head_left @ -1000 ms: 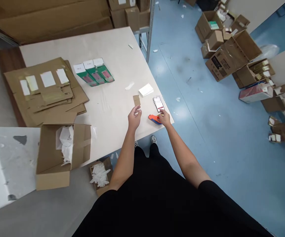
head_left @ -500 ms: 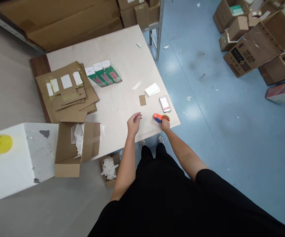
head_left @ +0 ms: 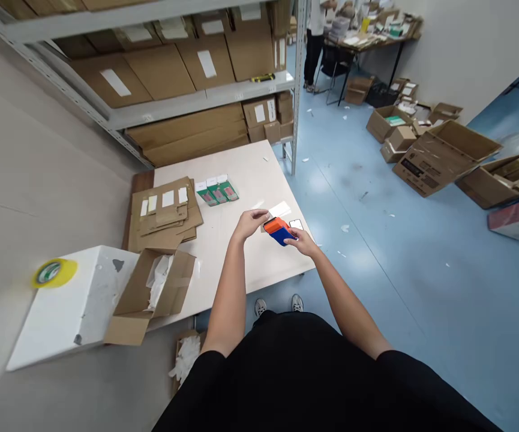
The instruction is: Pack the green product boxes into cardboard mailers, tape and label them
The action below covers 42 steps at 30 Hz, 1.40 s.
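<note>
One orange-and-blue tool [head_left: 279, 231], clasped in the right hand [head_left: 303, 242] over the surface [head_left: 223, 252]; long axis oblique, orange end pointing left and slightly forward, beside the left hand [head_left: 249, 225], whose grip cannot be told.

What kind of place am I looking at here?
Probably a packing room or small stockroom: metal shelving loaded with cardboard boxes, a roll of yellow tape, and flattened cardboard piled on the table.

The right grip [head_left: 303, 242] is clasped — the left grip [head_left: 248, 225] points rightward.
</note>
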{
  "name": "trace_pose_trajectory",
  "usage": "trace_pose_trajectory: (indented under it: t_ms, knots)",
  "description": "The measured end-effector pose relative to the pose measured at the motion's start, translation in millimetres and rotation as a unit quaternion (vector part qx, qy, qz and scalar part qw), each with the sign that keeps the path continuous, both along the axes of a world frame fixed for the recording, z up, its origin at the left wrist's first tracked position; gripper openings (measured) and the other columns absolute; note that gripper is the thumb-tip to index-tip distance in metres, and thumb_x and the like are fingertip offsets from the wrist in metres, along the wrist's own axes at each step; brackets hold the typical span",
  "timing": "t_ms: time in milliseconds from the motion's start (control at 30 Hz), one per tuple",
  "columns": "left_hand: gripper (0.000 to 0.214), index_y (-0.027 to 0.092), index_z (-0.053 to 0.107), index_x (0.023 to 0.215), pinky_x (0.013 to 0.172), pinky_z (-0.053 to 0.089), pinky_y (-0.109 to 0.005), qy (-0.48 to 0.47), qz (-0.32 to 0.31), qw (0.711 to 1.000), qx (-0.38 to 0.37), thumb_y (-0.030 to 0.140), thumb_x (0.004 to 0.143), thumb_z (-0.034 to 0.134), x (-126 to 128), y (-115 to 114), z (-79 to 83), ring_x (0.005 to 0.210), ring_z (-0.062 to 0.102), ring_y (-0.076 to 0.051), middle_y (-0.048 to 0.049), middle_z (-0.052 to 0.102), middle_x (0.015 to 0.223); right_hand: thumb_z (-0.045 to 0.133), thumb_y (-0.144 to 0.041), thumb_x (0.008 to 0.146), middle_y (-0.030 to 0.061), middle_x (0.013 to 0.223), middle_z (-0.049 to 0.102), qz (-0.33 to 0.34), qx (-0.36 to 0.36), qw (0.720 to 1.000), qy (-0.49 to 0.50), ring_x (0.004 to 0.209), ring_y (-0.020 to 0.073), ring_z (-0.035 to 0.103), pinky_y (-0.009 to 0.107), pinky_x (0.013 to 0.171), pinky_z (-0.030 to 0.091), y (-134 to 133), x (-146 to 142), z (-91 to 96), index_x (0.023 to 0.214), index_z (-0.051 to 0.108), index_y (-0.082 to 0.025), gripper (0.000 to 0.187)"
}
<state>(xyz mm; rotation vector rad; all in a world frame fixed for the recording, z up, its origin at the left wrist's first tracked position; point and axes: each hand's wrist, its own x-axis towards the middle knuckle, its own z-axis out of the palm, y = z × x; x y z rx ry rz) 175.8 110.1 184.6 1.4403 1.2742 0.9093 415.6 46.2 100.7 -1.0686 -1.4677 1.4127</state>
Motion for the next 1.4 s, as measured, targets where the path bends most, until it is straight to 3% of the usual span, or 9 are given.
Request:
trace_pose_trajectory:
  t_ms: [133,333,600,733,833,967,1133,1267,1400]
  knots:
    - [0.024,0.018,0.08,0.082,0.082,0.06,-0.042,0.034,-0.039,0.998,0.034,0.042,0.078,0.081,0,-5,33.0,0.082,0.073,-0.025,-0.0083,0.08,0.085,0.079,-0.047,0.08,0.0038,0.095,0.074,-0.003,0.045,0.999,-0.02,0.088,0.0235,0.065,0.038,0.085,0.052,-2,4,20.8,0.101,0.076,-0.02,0.035]
    - [0.018,0.021,0.073,0.076,0.079,0.056,-0.036,0.154,0.025,0.97,0.184,0.032,0.09,0.067,17,-20,58.7,0.08,0.068,-0.022,-0.0061,0.076,0.083,0.074,-0.054,0.084,0.0053,0.105,0.075,0.01,0.055,0.998,0.013,0.097,0.0249,0.067,0.038,0.09,0.054,-4,-8,31.2,0.115,0.074,-0.021,0.045]
    - [0.024,0.023,0.073,0.08,0.088,0.054,-0.04,0.233,0.041,0.933,0.271,0.032,0.098,0.06,3,-16,85.0,0.087,0.067,-0.026,-0.0095,0.073,0.086,0.079,-0.052,0.079,0.0052,0.101,0.076,0.044,0.017,0.998,0.032,0.093,0.0262,0.069,0.042,0.09,0.055,-9,-6,7.9,0.107,0.074,-0.021,0.042]
    - [0.026,0.025,0.078,0.086,0.093,0.055,-0.043,0.25,0.04,0.915,0.314,0.04,0.1,0.062,3,-33,97.2,0.093,0.069,-0.028,-0.0098,0.076,0.09,0.079,-0.053,0.077,0.0057,0.1,0.076,0.019,0.001,0.998,0.053,0.092,0.0266,0.069,0.043,0.088,0.055,-7,-14,-1.2,0.106,0.073,-0.021,0.044]
    - [0.026,0.029,0.079,0.112,0.107,0.052,-0.048,0.276,0.048,0.885,0.371,0.044,0.102,0.061,9,-62,99.5,0.117,0.066,-0.03,-0.0102,0.078,0.114,0.078,-0.053,0.078,0.0051,0.098,0.075,-0.013,0.022,0.998,0.057,0.091,0.0259,0.068,0.042,0.088,0.055,2,-23,7.9,0.103,0.071,-0.022,0.04]
    - [0.056,0.025,0.06,0.15,0.116,0.048,-0.05,0.29,0.119,0.867,0.386,0.049,0.099,0.065,3,-100,101.0,0.136,0.06,-0.033,-0.0147,0.065,0.147,0.075,-0.049,0.082,0.0042,0.097,0.074,-0.018,0.066,0.997,0.037,0.09,0.0254,0.067,0.04,0.089,0.054,12,-38,35.1,0.104,0.07,-0.023,0.035]
    - [0.049,0.028,0.064,0.146,0.112,0.053,-0.047,0.253,0.234,0.846,0.407,0.046,0.101,0.061,-35,-124,100.1,0.127,0.068,-0.031,-0.0129,0.076,0.129,0.072,-0.046,0.083,0.006,0.099,0.074,-0.005,0.095,0.995,0.023,0.092,0.0268,0.065,0.04,0.086,0.054,18,-78,66.8,0.101,0.069,-0.023,0.03]
    - [0.042,0.026,0.071,0.137,0.105,0.058,-0.05,0.241,0.35,0.799,0.425,0.041,0.099,0.061,-73,-139,81.2,0.116,0.073,-0.033,-0.015,0.079,0.118,0.072,-0.046,0.084,0.0054,0.098,0.074,0.019,0.124,0.992,-0.005,0.09,0.0272,0.065,0.04,0.083,0.054,21,-124,81.7,0.103,0.07,-0.024,0.029]
    - [0.049,0.024,0.064,0.144,0.106,0.057,-0.054,0.219,0.428,0.776,0.407,0.042,0.098,0.059,-121,-162,72.5,0.127,0.068,-0.036,-0.0194,0.071,0.134,0.071,-0.047,0.084,0.0048,0.095,0.073,0.022,0.155,0.987,-0.037,0.088,0.0267,0.063,0.039,0.083,0.053,28,-175,84.2,0.099,0.069,-0.024,0.028]
